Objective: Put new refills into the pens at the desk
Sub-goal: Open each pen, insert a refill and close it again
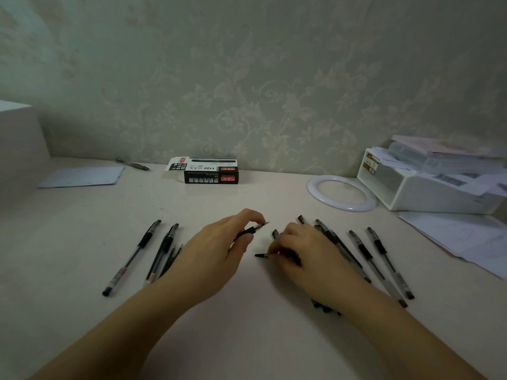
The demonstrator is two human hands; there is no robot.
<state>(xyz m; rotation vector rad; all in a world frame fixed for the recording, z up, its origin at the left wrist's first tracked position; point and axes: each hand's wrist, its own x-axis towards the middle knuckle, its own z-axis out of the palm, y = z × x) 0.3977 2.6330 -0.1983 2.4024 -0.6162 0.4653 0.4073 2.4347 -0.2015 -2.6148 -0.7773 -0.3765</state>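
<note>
Fingers of left hand pinching pen, open refill box behind

The tabletop looks smooth and matt. The pens have clear plastic barrels with black rubber-like sleeves. The refill box is printed cardboard, the ring glossy white plastic.
</note>
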